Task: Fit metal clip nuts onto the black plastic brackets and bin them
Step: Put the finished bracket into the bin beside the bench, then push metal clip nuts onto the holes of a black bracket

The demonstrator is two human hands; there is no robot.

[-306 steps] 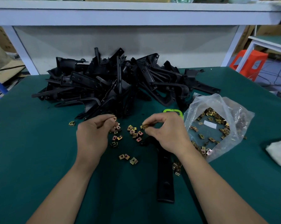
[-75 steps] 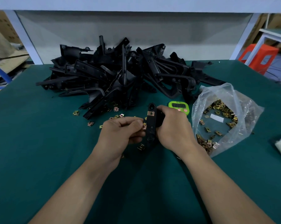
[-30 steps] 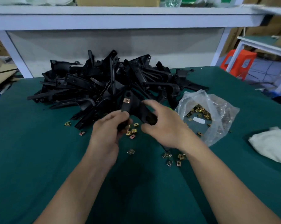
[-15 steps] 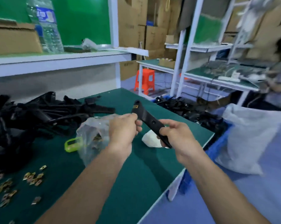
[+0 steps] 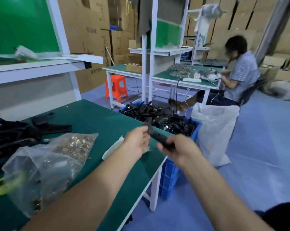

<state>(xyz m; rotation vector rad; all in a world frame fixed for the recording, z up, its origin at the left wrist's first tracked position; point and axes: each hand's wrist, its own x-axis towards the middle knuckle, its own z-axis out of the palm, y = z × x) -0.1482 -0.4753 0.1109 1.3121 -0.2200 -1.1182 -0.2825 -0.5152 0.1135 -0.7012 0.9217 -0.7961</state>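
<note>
green surface (image 5: 94, 117) fills the left. motion blur smears both hands, so no clip nut can be made out on the black bracket (image 5: 157, 136). its long axis slants from upper left to lower right, with the far end toward the blue bin (image 5: 167, 174) of black parts. the left hand (image 5: 136, 144) pinches that far end. the right hand (image 5: 181, 149) curls round the near end and hides it. the bracket is held above the surface's right edge.

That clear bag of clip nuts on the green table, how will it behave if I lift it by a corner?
The bag is thin crumpled film, so likely floppy and saggy. The clip nuts heaped inside probably make it heavy for its size. They look loose, so they would likely slide to the low end.
</note>
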